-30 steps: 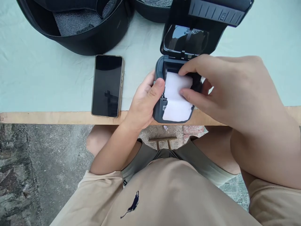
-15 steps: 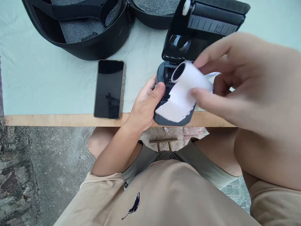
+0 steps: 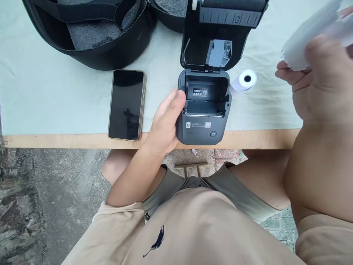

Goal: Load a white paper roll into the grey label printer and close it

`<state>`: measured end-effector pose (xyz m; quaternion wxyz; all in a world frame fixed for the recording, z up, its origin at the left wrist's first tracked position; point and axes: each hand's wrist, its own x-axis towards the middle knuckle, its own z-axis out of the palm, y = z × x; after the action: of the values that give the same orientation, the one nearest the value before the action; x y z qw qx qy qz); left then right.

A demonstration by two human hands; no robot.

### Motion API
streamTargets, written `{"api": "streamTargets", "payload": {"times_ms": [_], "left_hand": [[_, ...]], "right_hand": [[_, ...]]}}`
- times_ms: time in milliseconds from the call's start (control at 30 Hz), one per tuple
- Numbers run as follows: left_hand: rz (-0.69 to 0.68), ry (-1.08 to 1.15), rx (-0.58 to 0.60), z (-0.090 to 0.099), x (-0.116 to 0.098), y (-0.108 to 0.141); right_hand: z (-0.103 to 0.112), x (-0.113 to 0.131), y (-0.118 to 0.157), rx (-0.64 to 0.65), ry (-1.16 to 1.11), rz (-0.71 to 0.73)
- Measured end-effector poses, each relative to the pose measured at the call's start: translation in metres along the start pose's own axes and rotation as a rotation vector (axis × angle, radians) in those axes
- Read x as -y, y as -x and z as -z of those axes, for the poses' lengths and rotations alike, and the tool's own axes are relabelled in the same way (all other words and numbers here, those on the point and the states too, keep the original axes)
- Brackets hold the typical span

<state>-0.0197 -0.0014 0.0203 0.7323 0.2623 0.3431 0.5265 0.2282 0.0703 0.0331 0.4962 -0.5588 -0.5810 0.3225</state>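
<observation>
Head view, so here's where things stand: the left hand (image 3: 167, 119) is wrapped round the left side of the printer (image 3: 202, 138), thumb up on its rim and the other fingers mostly hidden. Can't tell if the printer rests on the worktop (image 3: 55, 141) or is held just over it. Well off to the right of the printer, the right hand (image 3: 322, 77) is pinching some white paper (image 3: 306, 40); it's blurry and cut off by the frame, so no idea if that's a full roll or loose stuff

I'd call this step getting paper clear of the printer. Next move imo calls for letting go of that paper away from the printer while the left hand keeps it steady

Containers: the printer's lid (image 3: 237, 48) is swung up and its bay (image 3: 202, 105) has no roll in it, just a label (image 3: 200, 92) on the wall. A small paper roll (image 3: 244, 87) sits just right of the printer. Up and left of the printer, an open black case (image 3: 116, 55) holds a dark strap (image 3: 88, 14) over grey foam (image 3: 85, 31)
</observation>
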Motion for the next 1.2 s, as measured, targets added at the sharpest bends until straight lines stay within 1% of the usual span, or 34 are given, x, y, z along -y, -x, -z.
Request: {"api": "streamTargets", "payload": {"times_ms": [67, 100, 167, 267, 367, 400, 433, 467, 533, 600, 633, 700, 733, 833, 967, 1100, 1167, 1200], "left_hand": [[-0.009, -0.007, -0.023, -0.001, 0.000, 0.000], [-0.011, -0.008, -0.030, -0.001, 0.000, 0.000], [-0.008, -0.006, -0.033, -0.002, 0.001, 0.000], [0.003, -0.018, -0.028, -0.001, 0.000, 0.001], [0.002, -0.037, -0.024, 0.000, 0.000, 0.000], [0.002, -0.042, -0.020, 0.000, 0.000, 0.000], [0.000, -0.045, -0.015, 0.001, 0.000, 0.000], [-0.002, -0.045, -0.008, 0.002, 0.000, -0.001], [-0.001, -0.032, 0.006, 0.003, 0.001, -0.001], [0.002, -0.025, 0.009, 0.003, 0.001, -0.001], [0.005, -0.031, 0.004, 0.003, 0.001, -0.001], [0.013, -0.055, -0.002, 0.003, 0.001, -0.001], [0.012, -0.067, -0.005, 0.002, 0.001, -0.001], [-0.015, -0.076, -0.024, 0.000, 0.002, -0.001], [-0.004, -0.041, 0.005, 0.001, 0.002, 0.000], [-0.009, 0.000, 0.042, 0.002, 0.000, 0.000], [-0.008, -0.002, 0.041, 0.002, 0.000, 0.000], [-0.004, -0.009, 0.033, 0.002, 0.001, 0.000]], "right_hand": [[-0.002, 0.002, 0.005, 0.000, 0.083, 0.121], [-0.003, 0.005, 0.007, 0.014, 0.176, 0.171], [-0.004, 0.010, 0.011, 0.048, 0.395, 0.208], [-0.006, 0.012, 0.014, 0.087, 0.604, 0.127], [-0.006, 0.011, 0.015, 0.121, 0.689, 0.004], [-0.005, 0.012, 0.016, 0.137, 0.697, 0.005], [-0.005, 0.015, 0.018, 0.145, 0.695, 0.036], [-0.005, 0.018, 0.020, 0.140, 0.683, 0.095], [-0.006, 0.027, 0.027, 0.085, 0.626, 0.241], [-0.011, 0.035, 0.035, 0.076, 0.566, 0.317], [-0.014, 0.037, 0.039, 0.110, 0.557, 0.325], [-0.022, 0.036, 0.044, 0.245, 0.625, 0.317], [-0.025, 0.034, 0.044, 0.291, 0.666, 0.317], [-0.035, 0.023, 0.042, 0.344, 0.696, 0.295], [-0.039, 0.013, 0.037, 0.351, 0.603, 0.255], [-0.038, 0.013, 0.039, 0.307, 0.530, 0.269], [-0.038, 0.016, 0.040, 0.262, 0.411, 0.241], [-0.038, 0.018, 0.041, 0.241, 0.308, 0.206]]}}
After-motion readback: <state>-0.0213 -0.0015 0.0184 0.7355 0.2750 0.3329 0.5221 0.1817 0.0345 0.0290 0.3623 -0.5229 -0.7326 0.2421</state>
